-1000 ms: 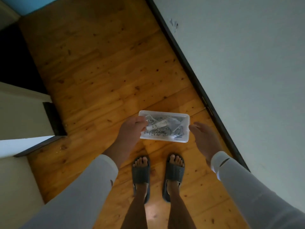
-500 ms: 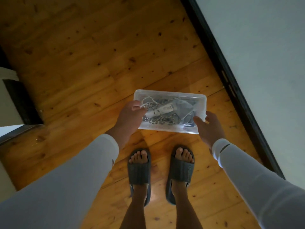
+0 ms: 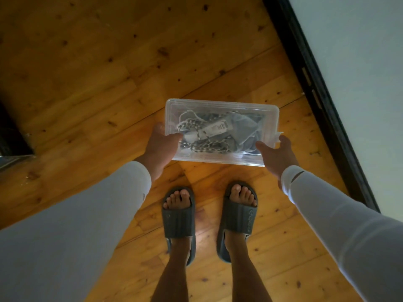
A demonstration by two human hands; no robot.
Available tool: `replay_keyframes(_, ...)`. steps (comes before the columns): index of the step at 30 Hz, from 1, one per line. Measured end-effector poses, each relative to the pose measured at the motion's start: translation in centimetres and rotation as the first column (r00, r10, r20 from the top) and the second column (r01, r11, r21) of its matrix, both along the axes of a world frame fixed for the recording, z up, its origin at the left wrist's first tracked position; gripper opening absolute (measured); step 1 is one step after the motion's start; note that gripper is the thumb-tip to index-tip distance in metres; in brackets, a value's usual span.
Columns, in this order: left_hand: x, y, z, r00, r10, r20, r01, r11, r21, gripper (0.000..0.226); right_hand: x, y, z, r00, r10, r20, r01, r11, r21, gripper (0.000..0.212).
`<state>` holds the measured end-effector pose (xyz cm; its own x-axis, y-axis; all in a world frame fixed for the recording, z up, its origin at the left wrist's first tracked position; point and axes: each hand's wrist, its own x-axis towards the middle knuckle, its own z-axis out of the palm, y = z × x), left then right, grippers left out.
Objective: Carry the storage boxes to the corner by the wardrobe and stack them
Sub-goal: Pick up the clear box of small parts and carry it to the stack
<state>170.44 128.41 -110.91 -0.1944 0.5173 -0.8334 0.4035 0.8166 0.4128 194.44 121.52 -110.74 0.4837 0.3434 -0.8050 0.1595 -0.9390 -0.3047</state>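
A clear plastic storage box [image 3: 220, 110] with a lid, holding chains, cords and grey cloth, is held level above the wooden floor in front of my feet. My left hand [image 3: 160, 144] grips its left end, thumb over the lid. My right hand [image 3: 275, 154] holds the right near corner, thumb on top and fingers under the edge. No other storage box is in view.
A white wall [image 3: 353, 62] with a black skirting board [image 3: 316, 88] runs diagonally along the right. A dark furniture base [image 3: 11, 136] sits at the left edge. My feet in grey slides [image 3: 178, 216] stand on the wooden floor [image 3: 98, 73].
The view has tipped down and closer to the wall. My right hand, apart from the box a second ago, now holds its right end. The box sits nearer and larger.
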Motion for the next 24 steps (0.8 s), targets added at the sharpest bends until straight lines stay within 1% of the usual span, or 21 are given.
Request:
replay_keyframes(2, 0.1, 0.2, -0.3, 1.000, 0.003, 0.006, -0.003, 1.000, -0.002, 0.042, 0.1, 0.1, -0.2, 0.999, -0.037, -0.038, 0.038, 0.999, 0.019, 0.077)
replay_keyframes(5, 0.2, 0.5, -0.5, 0.999, 0.029, 0.021, -0.028, 1.000, -0.011, 0.038, 0.2, 0.2, -0.1, 0.997, -0.059, -0.059, 0.061, 0.997, 0.043, 0.077)
replay_keyframes(7, 0.2, 0.4, -0.4, 0.999, 0.039, 0.016, -0.039, 0.999, -0.009, 0.040, 0.2, 0.0, 0.2, 0.997, -0.039, -0.063, 0.043, 0.997, 0.061, 0.075)
replay_keyframes(11, 0.0, 0.3, 0.1, 1.000, 0.021, -0.012, -0.020, 0.999, 0.041, 0.054, 0.7, -0.1, 0.9, 1.000, 0.020, -0.019, -0.018, 0.995, 0.101, 0.067)
replay_keyframes(16, -0.6, 0.3, 1.1, 0.999, -0.031, -0.024, 0.033, 0.996, 0.078, 0.041, 1.3, -0.1, 1.7, 0.999, 0.044, 0.018, -0.046, 0.995, 0.086, 0.067)
replay_keyframes(24, -2.4, -0.8, 4.5, 1.000, -0.011, -0.028, 0.014, 0.994, 0.110, 0.054, 1.2, -0.9, 5.7, 0.996, 0.088, -0.018, -0.085, 0.988, 0.127, 0.069)
